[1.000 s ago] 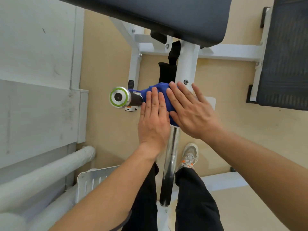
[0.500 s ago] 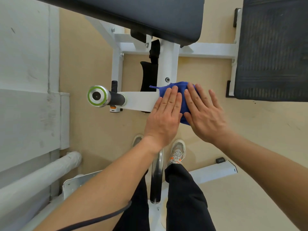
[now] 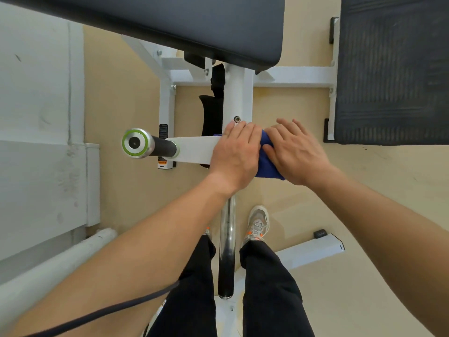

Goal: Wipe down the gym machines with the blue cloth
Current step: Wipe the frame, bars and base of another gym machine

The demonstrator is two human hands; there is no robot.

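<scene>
The blue cloth lies on the white arm of the gym machine, where that arm meets the white upright post. My left hand presses flat on the cloth's left part, fingers straight and pointing away from me. My right hand presses on its right part with the fingers spread. Most of the cloth is hidden under both hands. At the arm's left end sits a black grip with a chrome cap ringed in green.
A black padded seat hangs over the frame at the top. A dark mesh panel stands at the right. A chrome bar runs down between my legs. White wall panels and pipes fill the left side.
Both hands have slid the cloth rightward along the white arm, away from the black grip, leaving more of the arm uncovered. The camera has shifted too.
</scene>
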